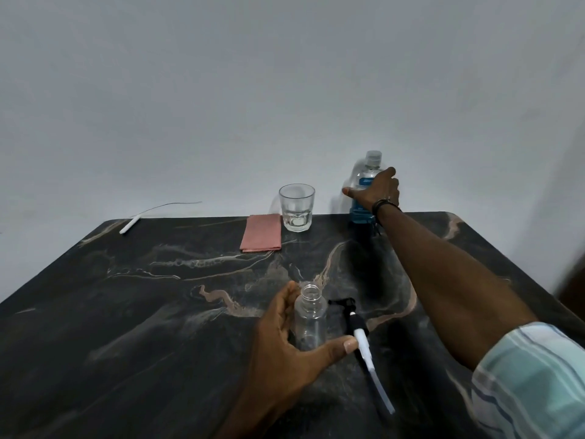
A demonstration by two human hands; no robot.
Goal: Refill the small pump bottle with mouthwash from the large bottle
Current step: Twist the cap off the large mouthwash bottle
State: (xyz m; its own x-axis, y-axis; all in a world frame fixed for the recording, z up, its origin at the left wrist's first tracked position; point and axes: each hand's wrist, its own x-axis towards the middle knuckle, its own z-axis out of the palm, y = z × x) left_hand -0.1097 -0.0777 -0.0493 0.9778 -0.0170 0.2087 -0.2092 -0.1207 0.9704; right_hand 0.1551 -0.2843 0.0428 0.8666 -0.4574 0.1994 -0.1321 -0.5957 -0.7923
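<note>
Table (126, 312) of dark marble fills the view. Right hand (373, 191) wraps around the big bottle (367, 172) at its far edge; a glass (296, 206) and pink cloth (261, 232) sit left of that bottle. Nearer, left hand (285, 343) cups the small bottle (310, 318), upright and uncapped, pump (357, 331) lying just right of it.

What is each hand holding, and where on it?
The left hand holds the small bottle round its lower body. The right hand grips the large bottle round its middle.
</note>
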